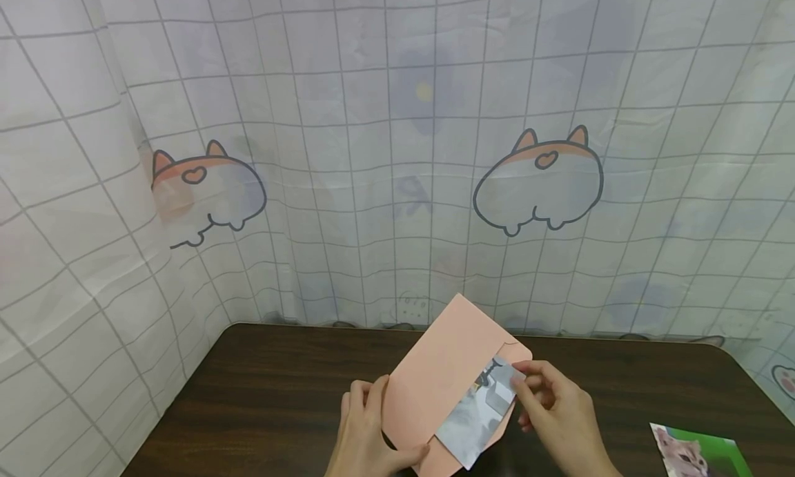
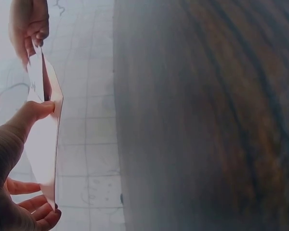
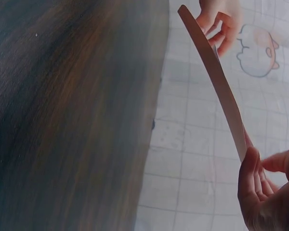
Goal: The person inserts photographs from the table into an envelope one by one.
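Note:
A pink envelope (image 1: 435,373) is held tilted over the dark table in the head view. My left hand (image 1: 366,429) grips its lower left side, thumb on the front and fingers round the edge. Partly out of the envelope's opening is a grey picture card (image 1: 475,422). My right hand (image 1: 555,411) pinches the upper right corner of that card between thumb and fingers. The left wrist view has the envelope (image 2: 45,149) edge-on under the left thumb. In the right wrist view its back (image 3: 216,82) faces the camera, and the right hand (image 3: 269,192) is at its near end.
A card with a kitten on green (image 1: 702,453) lies on the table at the right front. The brown wood table (image 1: 261,394) ends against a white grid-patterned curtain (image 1: 348,187) with cartoon corgi prints, which also hangs along the left side.

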Motion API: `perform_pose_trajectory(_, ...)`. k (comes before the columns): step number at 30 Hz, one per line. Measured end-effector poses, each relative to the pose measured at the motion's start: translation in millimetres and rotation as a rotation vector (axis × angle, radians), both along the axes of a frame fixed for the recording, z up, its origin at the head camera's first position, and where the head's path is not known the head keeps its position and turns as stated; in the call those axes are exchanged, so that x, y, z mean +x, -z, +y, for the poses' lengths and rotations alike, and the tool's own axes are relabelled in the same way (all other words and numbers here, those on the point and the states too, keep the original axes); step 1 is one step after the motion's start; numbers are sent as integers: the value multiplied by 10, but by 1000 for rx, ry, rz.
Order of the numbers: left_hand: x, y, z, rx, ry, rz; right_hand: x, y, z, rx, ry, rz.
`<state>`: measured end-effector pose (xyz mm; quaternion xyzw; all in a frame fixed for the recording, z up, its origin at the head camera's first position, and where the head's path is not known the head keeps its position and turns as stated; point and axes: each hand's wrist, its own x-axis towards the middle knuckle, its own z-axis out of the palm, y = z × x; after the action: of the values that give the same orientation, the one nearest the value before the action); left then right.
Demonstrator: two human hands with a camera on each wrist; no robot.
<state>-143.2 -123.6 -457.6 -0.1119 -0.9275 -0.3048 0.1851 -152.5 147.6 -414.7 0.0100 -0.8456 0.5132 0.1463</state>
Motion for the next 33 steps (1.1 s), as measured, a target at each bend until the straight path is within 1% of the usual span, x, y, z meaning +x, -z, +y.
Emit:
perform_pose_trajectory(5,-6,-1,-11,7,-2,5,7,34,34,39,-50,65)
perform_pose_trajectory(11,-15,1,-20,8,-3,10,-6,91,88,129,-102,193)
perform_pose_trajectory(17,-17,-5,-25,15,1,-1,-20,124,132,194,-140,230)
perform_pose_trajectory(20,-25,-4,-25,35,12,-24,-27,160,138,199,-144,256)
perform_pose_trajectory(24,-30,-3,-18,56,27,-47,-26,192,132,185,-143,256)
perform_pose_trajectory(33,13,-15,33,69,46,-14,-36,226,87,127,-113,289)
